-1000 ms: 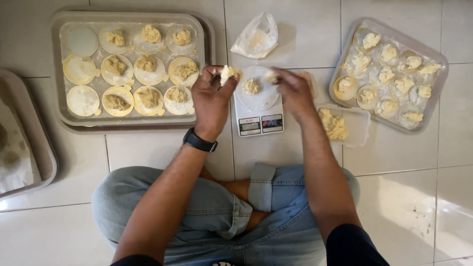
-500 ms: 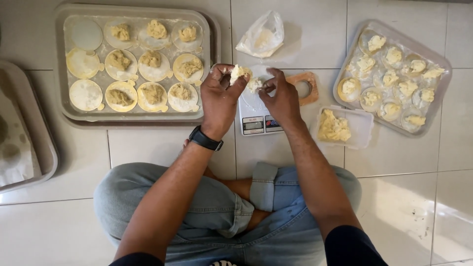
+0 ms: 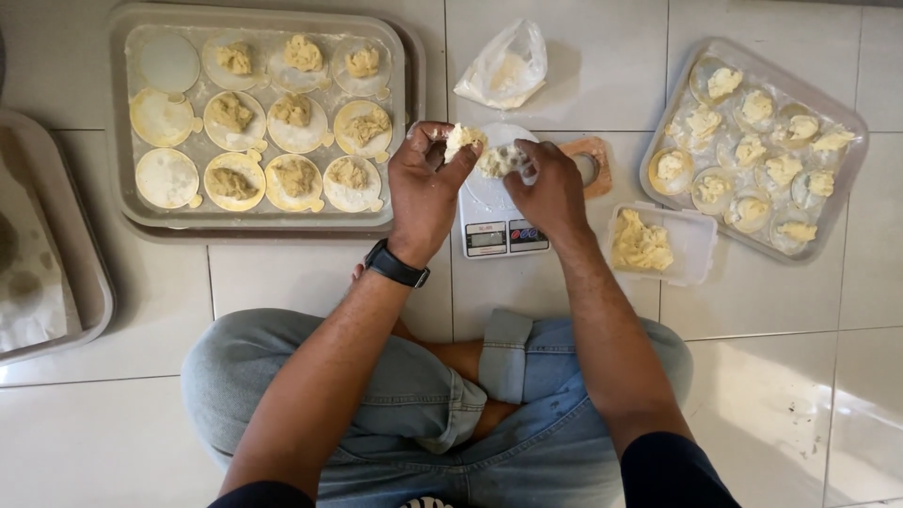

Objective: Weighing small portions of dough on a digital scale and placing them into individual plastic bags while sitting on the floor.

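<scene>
My left hand [image 3: 425, 188] holds a small lump of pale yellow filling [image 3: 462, 138] between its fingertips, just above the white kitchen scale [image 3: 494, 221]. My right hand [image 3: 548, 188] pinches another lump of the same filling [image 3: 495, 162] over the scale's plate. The two hands are close together, their lumps almost touching. A black watch is on my left wrist. A clear plastic tub of filling [image 3: 649, 245] stands just right of the scale.
A tray [image 3: 259, 216] at upper left holds round dough wrappers, several topped with filling. Another tray [image 3: 837, 202] at upper right holds more filled wrappers. A plastic bag [image 3: 503, 66] lies behind the scale, a wooden ring mould [image 3: 591, 165] beside it. A third tray [image 3: 56, 310] sits far left.
My right hand has come in from the right to the scale, and both hands have drawn together over it, each with a lump of filling.
</scene>
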